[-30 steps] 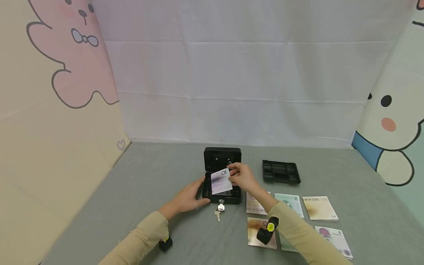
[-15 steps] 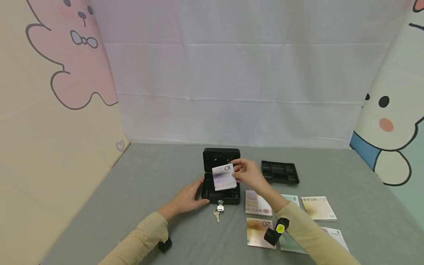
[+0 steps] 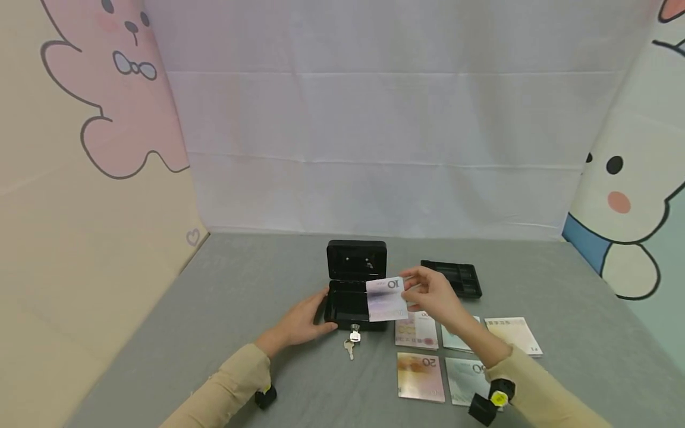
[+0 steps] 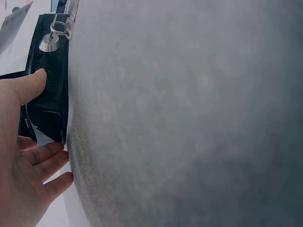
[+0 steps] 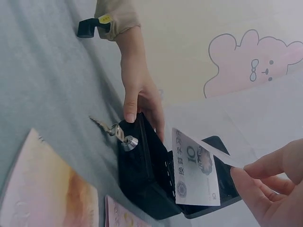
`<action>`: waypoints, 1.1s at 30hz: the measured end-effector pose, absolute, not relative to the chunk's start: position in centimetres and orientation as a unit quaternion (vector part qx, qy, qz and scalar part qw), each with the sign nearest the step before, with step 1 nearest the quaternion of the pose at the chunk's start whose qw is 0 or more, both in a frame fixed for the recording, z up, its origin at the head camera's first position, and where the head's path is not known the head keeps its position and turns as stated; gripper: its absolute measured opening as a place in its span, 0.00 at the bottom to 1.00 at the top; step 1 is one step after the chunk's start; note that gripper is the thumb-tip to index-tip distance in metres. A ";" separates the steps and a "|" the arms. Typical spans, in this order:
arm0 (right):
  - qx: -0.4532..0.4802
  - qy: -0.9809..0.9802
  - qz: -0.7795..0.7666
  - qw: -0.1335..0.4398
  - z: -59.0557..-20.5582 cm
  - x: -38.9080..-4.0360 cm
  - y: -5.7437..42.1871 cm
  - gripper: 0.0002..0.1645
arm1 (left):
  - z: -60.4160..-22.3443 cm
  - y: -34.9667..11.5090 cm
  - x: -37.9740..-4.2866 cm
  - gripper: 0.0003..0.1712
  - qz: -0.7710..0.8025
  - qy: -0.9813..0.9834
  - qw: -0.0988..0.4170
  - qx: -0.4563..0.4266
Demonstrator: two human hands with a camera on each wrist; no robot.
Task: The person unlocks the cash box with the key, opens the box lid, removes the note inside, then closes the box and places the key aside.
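A black cash box [image 3: 346, 306] stands on the grey table with its lid raised. My left hand [image 3: 297, 321] holds the box's near left corner, the thumb [image 4: 35, 85] on the front face and the fingers along the side. Thumb and fingers of my right hand [image 3: 434, 296] pinch a purplish 10 banknote [image 3: 386, 302], which looks folded or doubled. That note is held in the air over the right part of the box. A key [image 3: 349, 346] hangs from the lock [image 5: 129, 143] at the front.
Right of the box lie several banknotes in two rows, among them a 20 note [image 3: 420, 377], a pinkish note [image 3: 416, 334], a yellowish one [image 3: 514, 336] and a green one [image 3: 464, 380]. Behind my right hand is a black compartment tray [image 3: 467, 279]. Cloth walls surround the table.
My right hand has lifted the 10 banknote up from the box's interior, then moved it rightward and slightly nearer. The left hand has stayed on the box corner.
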State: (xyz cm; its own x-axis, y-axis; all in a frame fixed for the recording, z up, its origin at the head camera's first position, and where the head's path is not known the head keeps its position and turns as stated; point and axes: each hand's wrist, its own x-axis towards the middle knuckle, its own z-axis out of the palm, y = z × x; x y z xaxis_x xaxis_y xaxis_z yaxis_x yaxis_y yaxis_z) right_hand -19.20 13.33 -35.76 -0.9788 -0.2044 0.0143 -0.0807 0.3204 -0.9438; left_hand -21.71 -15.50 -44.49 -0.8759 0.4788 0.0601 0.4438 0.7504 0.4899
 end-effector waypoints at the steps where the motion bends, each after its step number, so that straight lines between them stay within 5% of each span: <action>1: -0.090 0.811 -0.575 0.053 -35.8 -18.9 13.7 0.22 | -44.5 -15.5 -21.7 0.46 0.253 0.935 0.036 0.246; 16: -0.076 0.804 -0.584 0.080 -36.4 -14.5 17.1 0.17 | -44.2 -15.5 -21.4 0.45 0.258 0.935 0.041 0.241; 33: -0.043 0.763 -0.610 0.208 -38.8 -10.3 19.3 0.16 | -44.3 -15.5 -21.5 0.45 0.255 0.937 0.040 0.236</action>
